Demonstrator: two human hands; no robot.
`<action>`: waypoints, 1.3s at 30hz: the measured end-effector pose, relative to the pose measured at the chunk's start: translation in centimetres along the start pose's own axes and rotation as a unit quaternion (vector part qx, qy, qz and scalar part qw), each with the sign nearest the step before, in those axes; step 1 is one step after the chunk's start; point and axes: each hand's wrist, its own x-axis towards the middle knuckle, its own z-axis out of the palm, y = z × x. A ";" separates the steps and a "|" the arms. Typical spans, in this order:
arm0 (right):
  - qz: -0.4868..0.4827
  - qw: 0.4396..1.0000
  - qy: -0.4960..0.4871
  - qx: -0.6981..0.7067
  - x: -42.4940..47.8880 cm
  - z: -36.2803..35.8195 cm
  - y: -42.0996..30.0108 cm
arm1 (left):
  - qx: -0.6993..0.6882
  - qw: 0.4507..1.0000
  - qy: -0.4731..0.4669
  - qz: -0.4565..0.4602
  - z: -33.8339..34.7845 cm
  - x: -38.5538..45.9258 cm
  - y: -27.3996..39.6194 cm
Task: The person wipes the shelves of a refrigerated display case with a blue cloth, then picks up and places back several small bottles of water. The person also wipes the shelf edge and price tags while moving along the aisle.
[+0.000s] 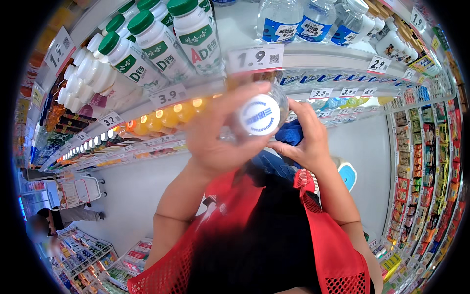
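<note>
A clear plastic bottle with a white cap (259, 114) is held in front of the shelves, its cap towards me. My left hand (220, 128), somewhat blurred, curls around the bottle at the cap end. My right hand (307, 136) has a blue cloth (290, 133) between thumb and fingers, and its fingertips are near the bottle's far side; whether they touch it I cannot tell. Just above stands a shelf edge with a price tag (256, 58). White bottles with green caps (200, 40) stand at the upper left, and clear bottles with blue labels (281, 25) stand above.
Lower shelves hold orange drink bottles (161, 119). Packaged goods fill a shelf (422, 158) on the right. A person (55, 220) stands by a shopping cart (79, 191) at the far left. A blue-topped stool (346, 176) is on the floor beside my right arm.
</note>
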 end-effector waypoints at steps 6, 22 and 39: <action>0.042 0.999 -0.015 0.006 -3.1 -1.5 -0.2 | 0.034 0.995 0.085 0.033 0.2 8.9 -1.0; 0.313 0.933 0.157 -0.083 -23.8 -14.9 -0.9 | 0.288 0.942 0.012 -0.172 -1.0 14.7 -5.4; 0.458 0.670 0.573 -0.117 -36.8 -16.9 -6.9 | -0.327 0.578 -0.695 -0.275 33.4 -19.0 12.1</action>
